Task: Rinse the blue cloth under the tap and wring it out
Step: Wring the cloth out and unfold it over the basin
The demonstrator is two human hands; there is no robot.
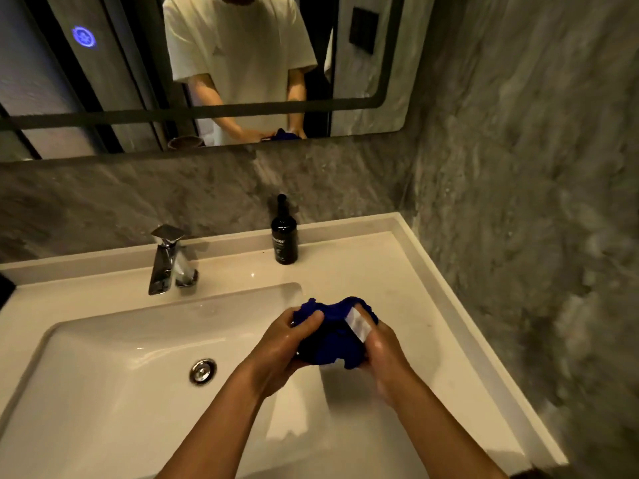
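A person stands at a white sink [103, 340], seen from above through a camera on their head. Both hands hold a bunched blue cloth [332, 337] over the right edge of the basin, near the right rim and well to the right of the tap [166, 261]. The left hand [280, 347] is curled round the left end of the cloth, thumb on top. The right hand [377, 344] is clamped on the right end, and a white label [358, 323] on the cloth shows beside its thumb. The cloth is squeezed into a tight wad between them, and the hands look wet, which suggests the wringing step; holding it over the basin lets squeezed water fall into the sink rather than onto the bench [397, 271]. No water can be seen running from the tap. The basin holds nothing but its round metal drain plug [203, 370]; whether water lies in it is unclear. A dark pump bottle [284, 236] stands upright on the far ledge, right of the tap; its contents cannot be seen. A mirror [138, 81] on the far wall reflects the person's torso and the cloth.
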